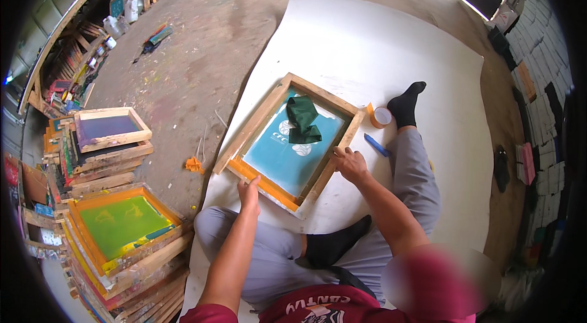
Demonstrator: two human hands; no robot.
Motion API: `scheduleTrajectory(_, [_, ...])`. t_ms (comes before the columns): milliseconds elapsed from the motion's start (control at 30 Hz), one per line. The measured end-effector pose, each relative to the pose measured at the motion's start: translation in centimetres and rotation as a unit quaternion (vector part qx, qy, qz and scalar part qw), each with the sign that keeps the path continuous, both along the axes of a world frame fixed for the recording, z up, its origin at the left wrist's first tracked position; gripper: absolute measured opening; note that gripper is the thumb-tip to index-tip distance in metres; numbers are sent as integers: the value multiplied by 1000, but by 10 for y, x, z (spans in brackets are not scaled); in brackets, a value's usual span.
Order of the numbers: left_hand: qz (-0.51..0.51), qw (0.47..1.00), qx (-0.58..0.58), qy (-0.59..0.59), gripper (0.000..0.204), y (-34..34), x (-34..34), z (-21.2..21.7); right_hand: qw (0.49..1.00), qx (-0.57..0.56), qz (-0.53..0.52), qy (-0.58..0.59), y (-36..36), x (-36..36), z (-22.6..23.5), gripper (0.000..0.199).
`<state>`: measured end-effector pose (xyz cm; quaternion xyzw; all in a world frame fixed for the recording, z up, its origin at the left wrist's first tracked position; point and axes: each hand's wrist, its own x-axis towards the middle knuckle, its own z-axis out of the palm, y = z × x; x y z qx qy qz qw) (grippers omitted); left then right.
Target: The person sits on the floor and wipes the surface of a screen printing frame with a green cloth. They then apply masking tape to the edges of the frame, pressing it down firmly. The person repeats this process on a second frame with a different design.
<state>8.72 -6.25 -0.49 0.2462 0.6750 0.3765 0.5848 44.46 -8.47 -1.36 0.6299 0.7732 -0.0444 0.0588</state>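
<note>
A wooden screen-printing frame (254, 125) lies tilted over the white sheet in front of my crossed legs. Its blue-green mesh (276, 161) carries pale round motifs and lettering, and orange tape lines the near inner edge. My left hand (249, 194) is closed on the near left rail, thumb on top. On the right rail, my right hand (350, 164) grips near the middle, fingers curled over the wood. A crumpled dark green cloth (301, 116) rests on the upper mesh, touched by neither hand. The undersides of both grips are hidden.
Right of the frame lie an orange tape roll (382, 116) and a blue utility knife (376, 145), close to my outstretched leg. Stacks of wooden screens (122, 249) rise at the left. An orange scrap (194, 165) sits on the concrete floor beside the white sheet (367, 36).
</note>
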Motion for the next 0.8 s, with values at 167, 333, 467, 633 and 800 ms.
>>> scheduleTrajectory(167, [44,997,10,55,90,30,-21,4,997,70,9,24,-15,-29,-4,40])
scheduleTrajectory(333, [-28,995,80,47,96,73,-45,-5,993,97,4,68,-41,-77,-1,36])
scheduleTrajectory(467, [-78,985,107,108,97,104,-60,-29,994,62,0,91,-69,-125,7,40])
scheduleTrajectory(633, [-132,978,126,101,91,117,-63,-48,994,5,-22,111,-98,-161,-15,47])
scheduleTrajectory(800, [-134,954,156,217,76,100,-76,-77,973,-2,-109,205,-81,-142,-7,59])
